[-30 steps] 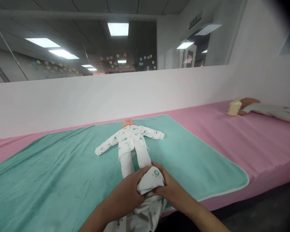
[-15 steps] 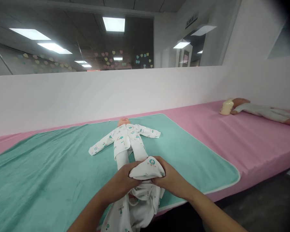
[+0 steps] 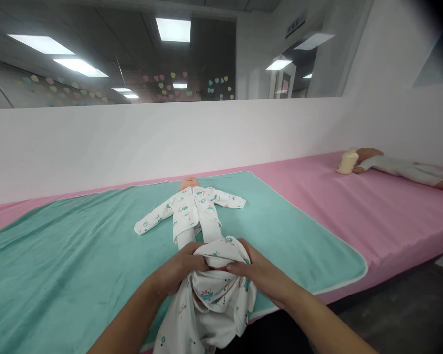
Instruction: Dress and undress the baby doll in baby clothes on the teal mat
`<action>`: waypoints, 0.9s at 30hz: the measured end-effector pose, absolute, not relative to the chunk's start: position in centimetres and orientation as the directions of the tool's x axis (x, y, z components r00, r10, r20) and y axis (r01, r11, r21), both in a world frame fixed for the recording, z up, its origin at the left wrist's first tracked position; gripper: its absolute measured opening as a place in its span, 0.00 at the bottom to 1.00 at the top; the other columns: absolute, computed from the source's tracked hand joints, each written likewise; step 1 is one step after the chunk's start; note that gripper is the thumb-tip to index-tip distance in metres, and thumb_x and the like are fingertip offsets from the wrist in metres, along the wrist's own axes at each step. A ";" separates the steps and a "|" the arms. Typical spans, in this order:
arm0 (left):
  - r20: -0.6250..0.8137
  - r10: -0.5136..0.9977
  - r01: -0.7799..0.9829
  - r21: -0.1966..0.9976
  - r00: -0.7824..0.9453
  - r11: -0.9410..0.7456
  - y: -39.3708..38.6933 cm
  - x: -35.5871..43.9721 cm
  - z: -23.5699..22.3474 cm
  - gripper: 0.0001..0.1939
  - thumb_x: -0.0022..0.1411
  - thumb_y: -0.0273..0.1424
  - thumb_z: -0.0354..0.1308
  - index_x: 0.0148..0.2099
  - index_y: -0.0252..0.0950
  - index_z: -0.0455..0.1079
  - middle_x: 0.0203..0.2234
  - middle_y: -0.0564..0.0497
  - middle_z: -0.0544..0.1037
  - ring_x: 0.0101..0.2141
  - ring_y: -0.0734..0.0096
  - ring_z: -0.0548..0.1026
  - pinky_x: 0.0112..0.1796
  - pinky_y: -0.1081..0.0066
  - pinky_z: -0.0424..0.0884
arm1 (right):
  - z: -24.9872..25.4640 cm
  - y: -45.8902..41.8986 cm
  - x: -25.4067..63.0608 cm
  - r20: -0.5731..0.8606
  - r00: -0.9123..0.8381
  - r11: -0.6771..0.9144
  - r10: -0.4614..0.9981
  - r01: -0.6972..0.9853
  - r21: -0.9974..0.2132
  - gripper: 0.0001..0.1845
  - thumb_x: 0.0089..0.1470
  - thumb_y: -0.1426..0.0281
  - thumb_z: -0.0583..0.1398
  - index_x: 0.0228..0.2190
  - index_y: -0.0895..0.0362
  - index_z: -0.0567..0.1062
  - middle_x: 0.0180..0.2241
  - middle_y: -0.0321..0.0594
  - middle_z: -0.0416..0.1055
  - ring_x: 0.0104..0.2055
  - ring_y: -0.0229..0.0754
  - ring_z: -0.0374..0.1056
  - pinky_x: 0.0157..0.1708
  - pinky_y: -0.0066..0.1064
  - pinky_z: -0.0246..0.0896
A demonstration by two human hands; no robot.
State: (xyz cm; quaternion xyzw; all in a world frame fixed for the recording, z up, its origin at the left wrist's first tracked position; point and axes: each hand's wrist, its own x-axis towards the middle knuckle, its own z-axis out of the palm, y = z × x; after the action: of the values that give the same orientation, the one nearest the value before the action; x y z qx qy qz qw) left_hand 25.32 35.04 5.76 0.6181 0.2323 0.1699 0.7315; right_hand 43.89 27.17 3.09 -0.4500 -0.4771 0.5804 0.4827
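A baby doll (image 3: 189,183) lies on its back on a teal blanket (image 3: 77,250), dressed in a white printed jacket (image 3: 185,214) with its sleeves spread. Bunched at the doll's lower legs is a pair of white printed baby pants (image 3: 217,295). On the left side of the bunched fabric my left hand (image 3: 182,268) grips the pants, its thumb over the folded edge. From the right my right hand (image 3: 253,268) holds the same opening, thumb inside it. A little of the doll's skin shows between my thumbs. The doll's feet are hidden by the cloth.
Pink sheeting (image 3: 310,184) covers the table under the blanket. A cream bottle (image 3: 347,162) stands at the right, beside a second doll (image 3: 402,168) in pale clothes. Behind the table rises a white wall (image 3: 151,142) with a window. The table's front edge runs close to my body.
The gathered pants have opened wider between my hands, and the fabric below them has bunched up more. My left hand has shifted slightly left.
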 end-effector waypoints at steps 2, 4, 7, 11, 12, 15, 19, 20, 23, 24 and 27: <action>-0.148 0.548 0.022 0.973 0.823 0.229 35.2 25.4 5.6 0.12 0.45 0.24 0.53 0.34 0.29 0.72 0.25 0.48 0.72 0.28 0.66 0.68 0.33 0.69 0.63 | 3.3 27.0 43.6 -0.078 -0.105 -0.092 0.991 -0.136 -0.986 0.25 0.46 0.63 0.63 0.47 0.53 0.65 0.45 0.39 0.68 0.49 0.47 0.63 0.49 0.40 0.56; -0.164 0.565 0.010 0.964 0.808 0.266 35.2 25.4 5.6 0.13 0.44 0.24 0.53 0.35 0.28 0.72 0.25 0.48 0.73 0.28 0.66 0.68 0.34 0.69 0.63 | 3.6 26.9 43.3 -0.100 -0.079 -0.111 0.992 -0.152 -0.982 0.25 0.47 0.63 0.62 0.47 0.53 0.66 0.45 0.39 0.68 0.49 0.46 0.63 0.50 0.40 0.55; -0.174 0.607 -0.020 0.954 0.776 0.299 34.9 25.5 5.9 0.16 0.44 0.24 0.54 0.38 0.28 0.72 0.28 0.46 0.75 0.31 0.63 0.70 0.35 0.68 0.64 | 3.8 26.9 42.8 -0.129 -0.014 -0.129 0.992 -0.184 -0.974 0.24 0.48 0.63 0.60 0.47 0.54 0.66 0.46 0.40 0.68 0.49 0.46 0.62 0.51 0.40 0.53; -0.205 0.660 -0.069 0.929 0.723 0.365 34.5 25.8 6.3 0.17 0.47 0.27 0.54 0.41 0.30 0.72 0.33 0.45 0.76 0.36 0.61 0.72 0.39 0.67 0.65 | 3.5 27.3 42.3 -0.108 0.006 -0.105 0.994 -0.192 -0.976 0.22 0.50 0.60 0.57 0.47 0.53 0.68 0.48 0.40 0.67 0.50 0.46 0.62 0.52 0.40 0.52; -0.240 0.656 -0.054 0.917 0.715 0.395 34.4 25.9 6.3 0.16 0.49 0.29 0.53 0.41 0.29 0.72 0.33 0.44 0.76 0.37 0.60 0.72 0.40 0.67 0.66 | 3.4 27.5 42.2 -0.104 0.011 -0.100 0.995 -0.187 -0.977 0.21 0.50 0.59 0.57 0.46 0.52 0.68 0.48 0.39 0.67 0.50 0.46 0.62 0.51 0.40 0.53; -0.300 0.651 0.034 0.921 0.697 0.389 34.5 26.0 6.1 0.17 0.51 0.32 0.53 0.43 0.30 0.71 0.31 0.44 0.76 0.34 0.60 0.72 0.37 0.65 0.66 | 3.5 27.7 42.0 -0.120 0.051 -0.110 0.991 -0.168 -0.980 0.20 0.50 0.58 0.57 0.44 0.53 0.69 0.45 0.40 0.69 0.48 0.46 0.63 0.49 0.40 0.54; -0.262 0.675 0.095 0.957 0.689 0.275 34.7 25.7 5.5 0.19 0.47 0.28 0.57 0.45 0.33 0.69 0.31 0.46 0.75 0.33 0.61 0.72 0.33 0.67 0.65 | 3.9 27.2 41.9 -0.158 0.013 -0.152 0.987 -0.207 -0.966 0.22 0.45 0.64 0.60 0.45 0.53 0.68 0.43 0.40 0.69 0.45 0.47 0.65 0.46 0.40 0.57; -0.244 0.679 0.118 0.967 0.692 0.227 34.6 25.7 5.3 0.20 0.47 0.28 0.58 0.45 0.34 0.68 0.33 0.47 0.75 0.34 0.61 0.71 0.33 0.67 0.65 | 3.9 27.0 41.9 -0.151 -0.001 -0.148 0.988 -0.219 -0.964 0.25 0.43 0.65 0.62 0.46 0.53 0.67 0.43 0.40 0.69 0.45 0.47 0.65 0.46 0.40 0.58; -0.117 0.714 0.198 0.980 0.691 -0.031 34.1 25.8 4.7 0.21 0.47 0.29 0.60 0.47 0.37 0.66 0.37 0.49 0.73 0.38 0.61 0.70 0.34 0.70 0.65 | 3.1 27.1 42.3 -0.050 -0.009 -0.051 0.999 -0.195 -0.980 0.34 0.38 0.68 0.65 0.49 0.52 0.63 0.44 0.40 0.68 0.47 0.48 0.64 0.45 0.38 0.59; -0.070 0.726 0.218 0.969 0.684 -0.112 33.9 26.0 4.6 0.22 0.48 0.30 0.61 0.47 0.37 0.66 0.38 0.48 0.73 0.38 0.62 0.70 0.33 0.71 0.65 | 2.7 27.4 42.6 0.003 -0.018 0.000 1.000 -0.161 -0.987 0.35 0.38 0.69 0.65 0.50 0.52 0.62 0.45 0.40 0.68 0.48 0.48 0.63 0.45 0.38 0.59; -0.037 0.762 0.275 0.943 0.647 -0.188 33.3 26.4 4.3 0.20 0.51 0.36 0.59 0.47 0.37 0.64 0.37 0.47 0.72 0.31 0.67 0.70 0.26 0.74 0.65 | 1.8 28.6 43.7 0.149 -0.045 0.150 0.988 -0.002 -0.989 0.29 0.42 0.71 0.63 0.49 0.53 0.64 0.46 0.40 0.67 0.49 0.47 0.62 0.46 0.36 0.58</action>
State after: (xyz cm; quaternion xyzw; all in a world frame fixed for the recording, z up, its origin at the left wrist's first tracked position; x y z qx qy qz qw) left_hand 26.41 33.33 4.32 0.7360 0.3522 0.2290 0.5309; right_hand 43.73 28.63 1.76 -0.4500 -0.5477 0.4719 0.5242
